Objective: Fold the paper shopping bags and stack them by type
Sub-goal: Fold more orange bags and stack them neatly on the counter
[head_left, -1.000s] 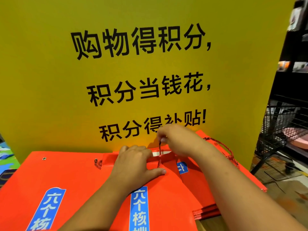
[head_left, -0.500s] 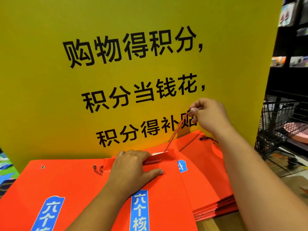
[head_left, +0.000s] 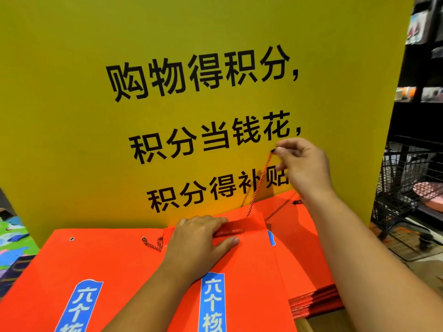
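left hand (head_left: pixel 199 245) presses near-flat fingers on the bag (head_left: pixel 251 271) rim beneath them. right hand (head_left: pixel 304 164) pinches the cord (head_left: pixel 259 183), taut from beside the left fingertips. likely sorting the handle; next, tuck the cord flat, then stack.

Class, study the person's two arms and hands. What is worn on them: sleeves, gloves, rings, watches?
The left hand and the right hand are bare: no gloves, no rings on the fingers that show. Neither wrist carries a watch or band. The left forearm and right forearm are uncovered down to the frame's edge; no sleeve is in view.
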Tool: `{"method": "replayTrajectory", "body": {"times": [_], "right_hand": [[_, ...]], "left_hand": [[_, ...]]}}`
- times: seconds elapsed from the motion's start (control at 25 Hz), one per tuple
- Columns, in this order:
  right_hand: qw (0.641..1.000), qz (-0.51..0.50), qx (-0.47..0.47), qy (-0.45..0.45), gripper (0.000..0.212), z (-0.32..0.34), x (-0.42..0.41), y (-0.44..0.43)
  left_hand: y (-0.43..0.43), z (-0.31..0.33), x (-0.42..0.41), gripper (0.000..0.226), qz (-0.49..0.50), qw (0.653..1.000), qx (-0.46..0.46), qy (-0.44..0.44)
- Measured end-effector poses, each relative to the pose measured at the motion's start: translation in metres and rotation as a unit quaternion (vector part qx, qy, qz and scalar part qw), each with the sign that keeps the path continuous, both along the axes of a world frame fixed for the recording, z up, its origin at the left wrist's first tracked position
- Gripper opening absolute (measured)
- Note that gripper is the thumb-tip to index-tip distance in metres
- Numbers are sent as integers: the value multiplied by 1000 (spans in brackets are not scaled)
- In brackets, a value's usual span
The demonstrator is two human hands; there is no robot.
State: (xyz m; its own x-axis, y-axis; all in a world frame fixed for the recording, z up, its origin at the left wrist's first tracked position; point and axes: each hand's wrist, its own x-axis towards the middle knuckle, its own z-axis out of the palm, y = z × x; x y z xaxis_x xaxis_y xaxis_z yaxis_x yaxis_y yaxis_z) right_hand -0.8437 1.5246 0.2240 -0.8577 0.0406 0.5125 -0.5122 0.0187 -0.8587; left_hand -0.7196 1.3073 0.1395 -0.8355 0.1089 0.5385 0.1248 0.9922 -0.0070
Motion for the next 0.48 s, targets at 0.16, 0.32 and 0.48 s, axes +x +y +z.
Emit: {"method": "replayTrajectory", "body": {"times": [0.16,0.32,0.48], "right_hand": [[898,162,393,-112,58,-3,-2,11],[806,193,545,-127,21,-10,-1,10],[765,215,601,-88,37,-19,7,-11]], "left_hand": [[-3,-11,-2,62,-19,1000,0,-7],[-11,-13,-6,50,-53,997,36,48],[-10,-15,-8,26,-61,996,23,62]]}}
